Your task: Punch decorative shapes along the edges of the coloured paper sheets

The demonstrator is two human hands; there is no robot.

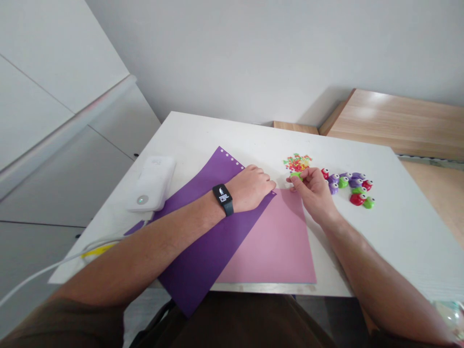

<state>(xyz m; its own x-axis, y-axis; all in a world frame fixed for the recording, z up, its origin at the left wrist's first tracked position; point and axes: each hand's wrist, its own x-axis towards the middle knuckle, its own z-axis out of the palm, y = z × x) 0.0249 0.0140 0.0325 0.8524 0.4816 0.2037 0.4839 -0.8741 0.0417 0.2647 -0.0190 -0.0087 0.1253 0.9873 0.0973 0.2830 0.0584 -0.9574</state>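
A purple sheet of paper lies at a slant, with a row of small star-shaped holes along its top edge. My left hand rests over that edge, fingers curled and closed on the paper near its right corner, and a dark watch is on the wrist. Partly beneath it lies a pink sheet. Just beyond the pink sheet's top right corner, my right hand pinches a small green paper punch, mostly covered by the fingers. Behind it is a heap of tiny coloured paper cut-outs.
Several red, purple and green punches with eye shapes stand right of my right hand. A white box-like device with a cable sits at the left, near something yellow. Wooden furniture stands behind the white table.
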